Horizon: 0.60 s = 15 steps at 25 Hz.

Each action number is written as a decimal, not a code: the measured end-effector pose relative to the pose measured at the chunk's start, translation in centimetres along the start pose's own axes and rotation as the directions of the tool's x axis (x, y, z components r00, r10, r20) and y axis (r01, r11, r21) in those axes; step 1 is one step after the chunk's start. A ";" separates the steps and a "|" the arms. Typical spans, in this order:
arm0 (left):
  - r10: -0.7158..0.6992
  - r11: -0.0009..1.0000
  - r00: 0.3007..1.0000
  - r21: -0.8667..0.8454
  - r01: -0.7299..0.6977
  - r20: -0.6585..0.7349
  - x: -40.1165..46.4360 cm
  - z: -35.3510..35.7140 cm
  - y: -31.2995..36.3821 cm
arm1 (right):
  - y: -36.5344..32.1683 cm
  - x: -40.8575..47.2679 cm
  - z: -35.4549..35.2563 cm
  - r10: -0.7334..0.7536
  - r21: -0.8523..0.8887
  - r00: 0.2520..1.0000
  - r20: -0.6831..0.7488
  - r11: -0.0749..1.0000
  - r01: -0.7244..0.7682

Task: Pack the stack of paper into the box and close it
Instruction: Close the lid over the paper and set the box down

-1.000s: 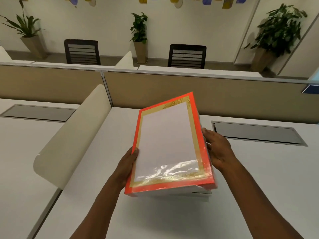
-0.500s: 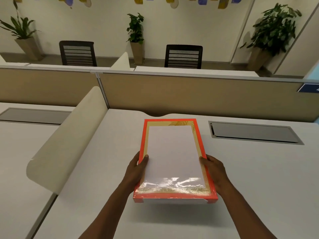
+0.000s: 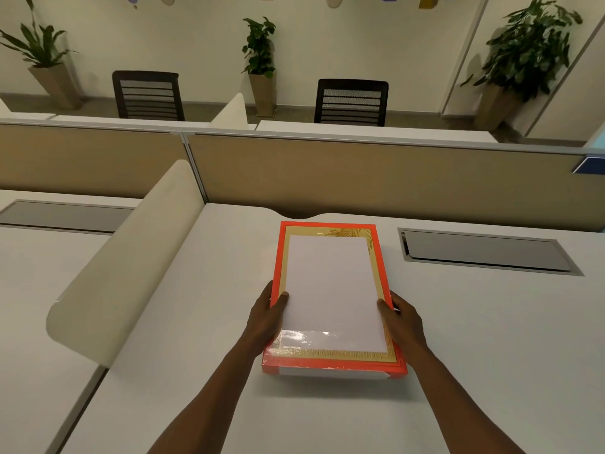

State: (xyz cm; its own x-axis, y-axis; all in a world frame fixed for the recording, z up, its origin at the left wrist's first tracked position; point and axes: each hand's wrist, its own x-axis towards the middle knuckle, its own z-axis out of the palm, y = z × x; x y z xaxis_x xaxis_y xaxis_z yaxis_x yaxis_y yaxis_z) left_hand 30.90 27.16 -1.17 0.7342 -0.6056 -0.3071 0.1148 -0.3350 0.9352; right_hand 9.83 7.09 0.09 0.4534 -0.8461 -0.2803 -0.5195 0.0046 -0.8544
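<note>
Flat rectangular box (image 3: 330,296), orange-red rim, gold inner border with leaf pattern, white centre panel, glossy film, lies on white desk surface (image 3: 491,339), lid on. Left hand (image 3: 266,317) clasps box's long edge at 9 o'clock, thumb on top face, grip closed on box. Right hand (image 3: 404,322) clasps opposite edge at 3 o'clock, thumb on rim, grip closed likewise. Both holds sit on near half of box. No readable writing or brand. Grey cable hatch (image 3: 484,250) at 2 o'clock from box, apart. Cream curved divider (image 3: 131,257) at 9 o'clock.
</note>
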 end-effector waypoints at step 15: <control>0.011 0.997 0.998 0.076 -0.006 -0.057 0.9 0.0 -1.5 | 0.7 0.6 1.6 0.009 -0.100 1.000 -0.008 0.995 -0.010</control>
State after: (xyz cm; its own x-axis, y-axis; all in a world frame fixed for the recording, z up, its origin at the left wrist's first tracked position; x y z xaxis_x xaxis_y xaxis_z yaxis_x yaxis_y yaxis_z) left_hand 31.38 27.12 -2.85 0.7725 -0.5667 -0.2864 0.0592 -0.3848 0.9211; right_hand 10.87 7.40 -1.42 0.4428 -0.8502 -0.2847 -0.5940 -0.0404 -0.8035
